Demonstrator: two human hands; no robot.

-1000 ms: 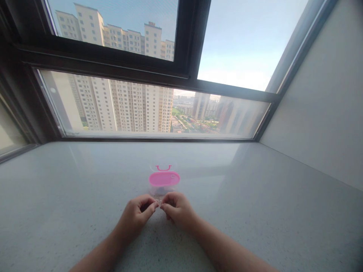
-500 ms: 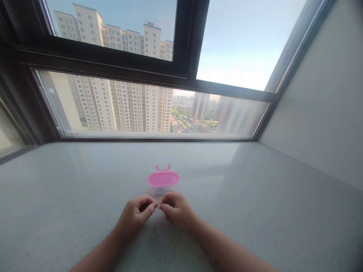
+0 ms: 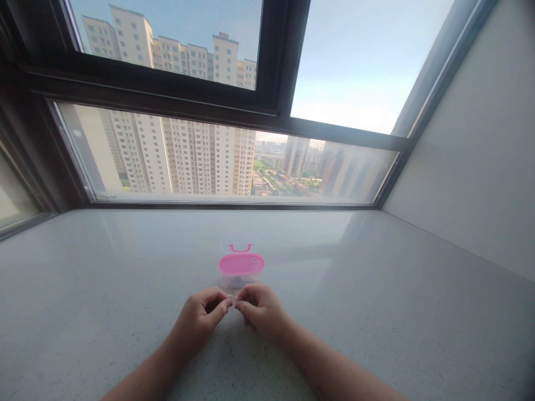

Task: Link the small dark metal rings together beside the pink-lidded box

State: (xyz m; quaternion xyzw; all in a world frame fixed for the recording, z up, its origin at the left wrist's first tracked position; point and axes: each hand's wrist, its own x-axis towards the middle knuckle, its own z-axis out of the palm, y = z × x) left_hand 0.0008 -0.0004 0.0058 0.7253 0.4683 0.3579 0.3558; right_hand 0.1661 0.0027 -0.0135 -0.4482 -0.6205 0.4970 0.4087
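My left hand (image 3: pixel 204 313) and my right hand (image 3: pixel 259 309) meet low in the middle of the view, thumb and forefinger of each pinched together. Between the fingertips is a small pale, whitish piece (image 3: pixel 233 298), too small to name. Both hands grip it, one at each side. Right behind them stands a clear plastic box with a pink tray or inner lid (image 3: pixel 241 264). Something dark shows through its lower front, partly hidden by my fingers. The box's clear lid with a pink handle (image 3: pixel 241 248) is at its back.
The pale speckled sill (image 3: pixel 376 312) runs back to a dark window frame (image 3: pixel 234 206). A white wall (image 3: pixel 468 156) closes off the right side. High buildings show through the glass.
Hardly anything differs: the whole view has shifted very slightly, while both hands keep the same pinch on the small pale piece.
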